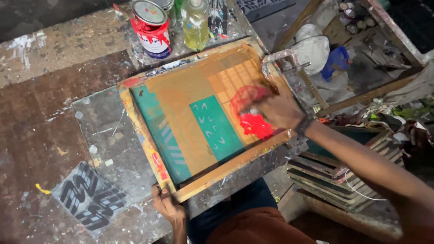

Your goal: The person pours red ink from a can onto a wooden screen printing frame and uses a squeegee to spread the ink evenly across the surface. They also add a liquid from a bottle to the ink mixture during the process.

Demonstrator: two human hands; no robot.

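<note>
A wooden-framed printing screen (149,149) lies tilted on a paint-stained table, its mesh orange with green patterned patches. My left hand (166,204) grips the frame's near corner. My right hand (275,108) rests on the mesh at the right side, moving over a patch of wet red ink (255,124); it looks closed on something small and pale, blurred by motion. A metal clamp (281,58) holds the frame's far right corner.
A red and white paint tin (151,28) and a bottle of yellowish liquid (195,25) stand behind the screen. A grey printed piece with black shapes (88,195) lies front left. Stacked frames (334,174) sit low on the right, cluttered shelves beyond.
</note>
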